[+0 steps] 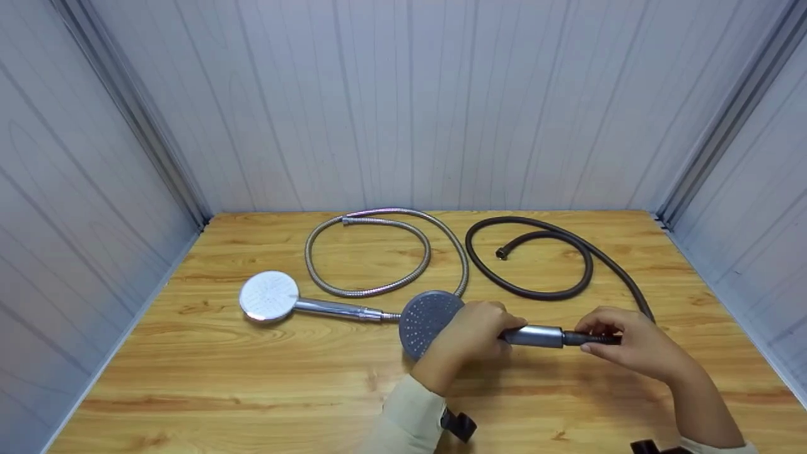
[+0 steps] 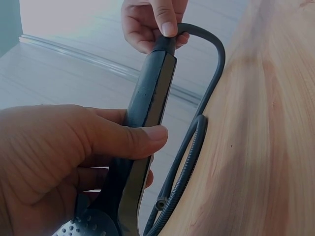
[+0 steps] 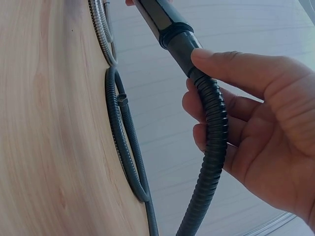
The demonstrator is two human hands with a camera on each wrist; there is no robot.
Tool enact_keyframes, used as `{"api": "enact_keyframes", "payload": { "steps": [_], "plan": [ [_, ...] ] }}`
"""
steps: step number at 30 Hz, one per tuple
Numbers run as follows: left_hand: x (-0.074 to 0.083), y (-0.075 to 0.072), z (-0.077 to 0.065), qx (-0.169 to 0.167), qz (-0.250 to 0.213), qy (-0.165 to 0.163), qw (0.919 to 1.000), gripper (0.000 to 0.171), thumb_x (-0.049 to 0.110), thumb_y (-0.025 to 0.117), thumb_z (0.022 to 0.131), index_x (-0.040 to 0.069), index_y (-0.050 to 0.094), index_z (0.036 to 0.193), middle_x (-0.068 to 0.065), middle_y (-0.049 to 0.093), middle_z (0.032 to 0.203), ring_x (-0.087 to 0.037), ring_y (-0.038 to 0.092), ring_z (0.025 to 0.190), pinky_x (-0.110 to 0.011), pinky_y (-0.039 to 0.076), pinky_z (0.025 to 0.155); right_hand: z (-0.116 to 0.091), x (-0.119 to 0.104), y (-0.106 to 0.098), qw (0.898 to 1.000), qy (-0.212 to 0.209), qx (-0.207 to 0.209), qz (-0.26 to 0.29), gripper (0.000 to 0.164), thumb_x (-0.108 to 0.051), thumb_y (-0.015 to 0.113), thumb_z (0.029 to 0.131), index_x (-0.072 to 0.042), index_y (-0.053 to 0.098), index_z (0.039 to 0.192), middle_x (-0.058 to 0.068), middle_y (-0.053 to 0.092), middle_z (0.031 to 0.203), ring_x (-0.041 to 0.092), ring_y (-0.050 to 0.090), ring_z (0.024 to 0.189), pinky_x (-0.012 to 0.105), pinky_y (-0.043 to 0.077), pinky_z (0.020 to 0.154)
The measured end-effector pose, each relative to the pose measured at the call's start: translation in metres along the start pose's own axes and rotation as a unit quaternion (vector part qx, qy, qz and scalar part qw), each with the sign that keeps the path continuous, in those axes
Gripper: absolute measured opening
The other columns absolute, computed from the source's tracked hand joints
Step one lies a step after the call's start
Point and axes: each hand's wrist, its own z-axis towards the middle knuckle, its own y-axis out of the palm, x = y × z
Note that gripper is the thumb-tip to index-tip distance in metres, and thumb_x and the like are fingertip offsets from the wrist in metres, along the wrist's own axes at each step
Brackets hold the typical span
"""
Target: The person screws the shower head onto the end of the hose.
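My left hand (image 1: 474, 331) grips the handle of a dark grey shower head (image 1: 429, 318), thumb on top and fingers behind it. The spray face, dotted with nozzles, points up in the head view. At the handle's far end my right hand (image 1: 637, 343) pinches the connector of a black shower hose (image 3: 183, 54) between thumb and fingers. That connector sits against the handle's end; whether it is threaded tight I cannot tell. From there the ribbed hose bends away behind the right hand and loops over the table, its loose end (image 1: 502, 253) lying inside the loop.
To the left lies a chrome shower head (image 1: 269, 296) joined to a coiled silver hose (image 1: 362, 292), part of which passes behind the dark shower head. Both rest on a wooden table (image 1: 252, 391). Pale panelled walls (image 1: 403, 107) enclose the back and sides.
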Motion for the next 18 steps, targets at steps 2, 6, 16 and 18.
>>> {"api": "enact_keyframes", "payload": {
  "steps": [2, 6, 16, 18],
  "plan": [
    [-0.0002, 0.0004, 0.0002, -0.002, 0.000, -0.002, 1.0000, 0.035, 0.012, 0.081, 0.075, 0.025, 0.074, 0.106, 0.010, 0.063, 0.080, -0.003, 0.049, 0.067, -0.018, 0.042, 0.062, 0.0000, 0.0001, 0.0001, 1.000, 0.004, -0.002, -0.002, 0.019, -0.010, 0.076, 0.085, -0.014, 0.069, 0.102, -0.001, 0.066, 0.091, 0.013, 0.059, 0.074, 0.027, 0.049, 0.063],
    [-0.0005, 0.0011, 0.0001, 0.000, -0.001, -0.001, 1.0000, 0.036, 0.012, 0.081, 0.075, 0.025, 0.074, 0.108, 0.009, 0.063, 0.080, -0.004, 0.049, 0.067, -0.019, 0.042, 0.062, -0.0005, 0.0004, 0.0004, 1.000, 0.010, -0.005, -0.003, 0.018, -0.010, 0.074, 0.086, -0.013, 0.069, 0.103, 0.001, 0.067, 0.090, 0.013, 0.060, 0.074, 0.027, 0.050, 0.063],
    [-0.0007, 0.0022, -0.0013, 0.010, 0.003, -0.007, 0.9999, 0.037, 0.011, 0.079, 0.076, 0.026, 0.074, 0.110, 0.010, 0.061, 0.079, -0.004, 0.047, 0.067, -0.018, 0.041, 0.061, 0.0002, 0.0014, 0.0003, 1.000, 0.009, -0.006, -0.003, 0.015, -0.009, 0.070, 0.089, -0.010, 0.072, 0.105, 0.000, 0.070, 0.093, 0.010, 0.062, 0.075, 0.027, 0.052, 0.060],
    [-0.0008, 0.0016, -0.0015, 0.009, -0.003, -0.013, 0.9999, 0.038, 0.011, 0.078, 0.076, 0.026, 0.074, 0.110, 0.010, 0.061, 0.079, -0.004, 0.048, 0.067, -0.018, 0.042, 0.062, 0.0006, 0.0015, 0.0002, 1.000, 0.007, -0.008, -0.004, 0.016, -0.010, 0.069, 0.091, -0.009, 0.072, 0.106, 0.001, 0.070, 0.095, 0.010, 0.062, 0.076, 0.027, 0.052, 0.060]
  ]
}}
